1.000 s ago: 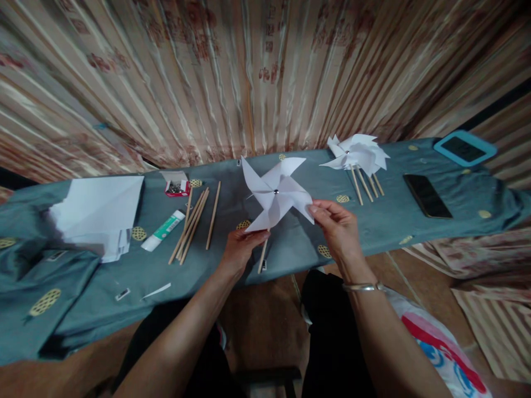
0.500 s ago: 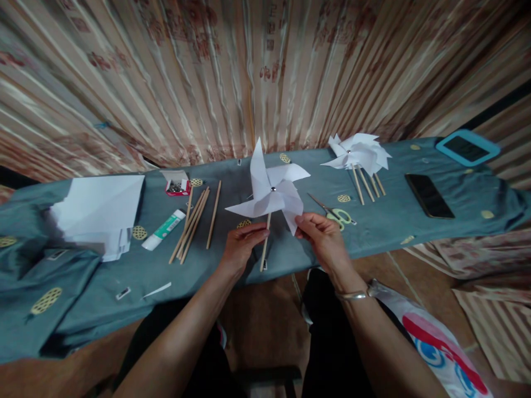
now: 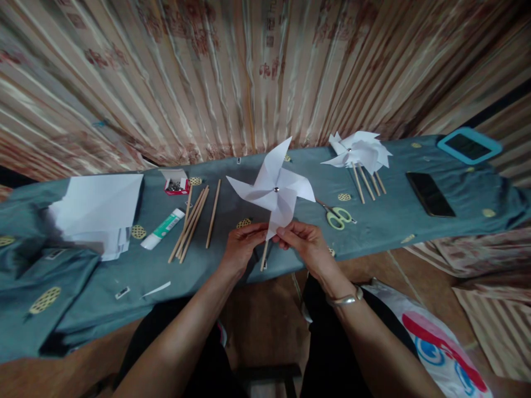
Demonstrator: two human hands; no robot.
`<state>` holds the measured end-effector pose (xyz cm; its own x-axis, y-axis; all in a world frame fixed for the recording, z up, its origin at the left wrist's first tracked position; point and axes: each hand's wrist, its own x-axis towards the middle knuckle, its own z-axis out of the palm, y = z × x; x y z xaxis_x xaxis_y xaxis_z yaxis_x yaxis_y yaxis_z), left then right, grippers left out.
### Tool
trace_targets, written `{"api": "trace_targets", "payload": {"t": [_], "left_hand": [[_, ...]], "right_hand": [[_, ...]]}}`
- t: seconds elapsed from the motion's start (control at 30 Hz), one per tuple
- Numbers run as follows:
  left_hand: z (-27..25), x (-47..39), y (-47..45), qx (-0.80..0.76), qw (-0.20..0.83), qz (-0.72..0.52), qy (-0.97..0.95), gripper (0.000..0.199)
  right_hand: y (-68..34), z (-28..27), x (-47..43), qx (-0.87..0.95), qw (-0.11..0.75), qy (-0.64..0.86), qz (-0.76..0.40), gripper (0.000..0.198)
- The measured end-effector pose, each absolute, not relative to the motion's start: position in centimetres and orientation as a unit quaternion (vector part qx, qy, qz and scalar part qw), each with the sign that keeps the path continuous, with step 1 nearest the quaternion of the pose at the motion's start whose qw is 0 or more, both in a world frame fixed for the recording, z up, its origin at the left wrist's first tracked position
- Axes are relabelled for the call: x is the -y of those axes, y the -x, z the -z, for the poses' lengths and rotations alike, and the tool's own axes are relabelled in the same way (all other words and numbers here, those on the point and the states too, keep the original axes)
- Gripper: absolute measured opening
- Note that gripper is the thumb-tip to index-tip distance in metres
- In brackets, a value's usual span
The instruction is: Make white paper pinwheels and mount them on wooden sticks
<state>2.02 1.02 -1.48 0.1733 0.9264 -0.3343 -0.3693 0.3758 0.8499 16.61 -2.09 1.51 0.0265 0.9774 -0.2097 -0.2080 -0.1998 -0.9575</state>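
- My left hand (image 3: 243,247) is gripping the white pinwheel (image 3: 276,190) by its stick (image 3: 264,256), just below the center
- My right hand (image 3: 305,243) is pinching the tip of the lowest blade (image 3: 282,211), close beside my left
- I am holding the pinwheel over the middle of the bench (image 3: 390,216)
- Green-handled scissors (image 3: 332,210) are lying near it on the right, loose sticks (image 3: 194,224) on the left

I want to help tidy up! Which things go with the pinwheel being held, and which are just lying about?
Seem to go with it:
held pinwheel
other pinwheels
wooden sticks
white paper
open red box
glue stick
scissors

Probably just lying about:
phone
blue-framed device
plastic bag
paper strip
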Motion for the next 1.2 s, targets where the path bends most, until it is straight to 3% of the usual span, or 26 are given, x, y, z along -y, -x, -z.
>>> {"api": "trace_targets", "payload": {"t": [0.17, 0.37, 0.5, 0.7, 1.2], "left_hand": [[1.2, -1.1, -1.8, -0.461, 0.686, -0.470, -0.309, 0.030], [0.8, -1.1, -1.8, -0.472, 0.691, -0.459, -0.299, 0.032], [0.9, -1.0, -1.9, -0.472, 0.696, -0.445, -0.308, 0.031], [1.2, -1.1, -1.9, -0.477, 0.693, -0.439, -0.315, 0.035], [1.0, -1.1, -1.8, -0.481, 0.670, -0.475, -0.308, 0.032]], "right_hand": [[-17.6, -2.0, 2.3, 0.436, 0.503, 0.533, -0.522, 0.038], [-21.6, -1.8, 0.9, 0.381, 0.643, 0.602, -0.279, 0.022], [-22.6, -1.4, 0.1, 0.429, 0.605, 0.632, -0.226, 0.023], [-21.9, -1.3, -0.1, 0.450, 0.574, 0.644, -0.229, 0.017], [-19.6, -1.5, 0.4, 0.359, 0.595, 0.609, -0.382, 0.023]]}}
